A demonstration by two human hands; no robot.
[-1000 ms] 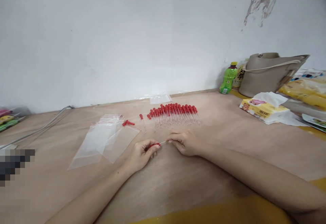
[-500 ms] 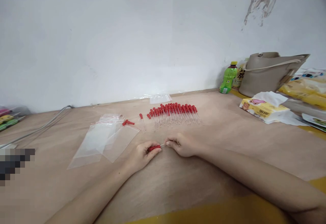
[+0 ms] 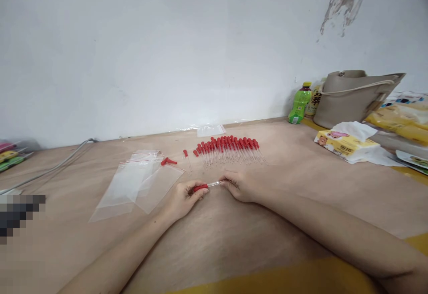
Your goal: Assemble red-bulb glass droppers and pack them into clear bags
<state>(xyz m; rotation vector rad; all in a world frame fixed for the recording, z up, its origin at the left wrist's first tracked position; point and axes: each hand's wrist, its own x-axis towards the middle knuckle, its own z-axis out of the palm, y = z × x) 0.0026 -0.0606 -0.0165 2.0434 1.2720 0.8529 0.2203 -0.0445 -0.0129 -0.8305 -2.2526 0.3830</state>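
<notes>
Between my hands lies a glass dropper with a red rubber bulb (image 3: 200, 187) and a clear glass tube (image 3: 214, 183). My left hand (image 3: 185, 198) is closed round the bulb, fingers and thumb pinching it. The tube's far end sits in the closed fingertips of my right hand (image 3: 238, 187), which hide its tip. Beyond my hands, several finished-looking droppers (image 3: 230, 144) lie side by side, red bulbs toward the wall. One single dropper (image 3: 186, 153) lies a little left of that row. Loose red bulbs (image 3: 169, 161) rest by the clear zip bags (image 3: 123, 182).
A small clear bag (image 3: 211, 130) lies by the wall. At the right stand a green bottle (image 3: 300, 103), a grey-beige bag (image 3: 347, 98) and a yellow tissue pack (image 3: 346, 144). A grey cable (image 3: 63, 165) crosses the left side of the table.
Both hands have moved slightly up and farther apart, my left toward the left and my right toward the right. More of the glass tube shows between them.
</notes>
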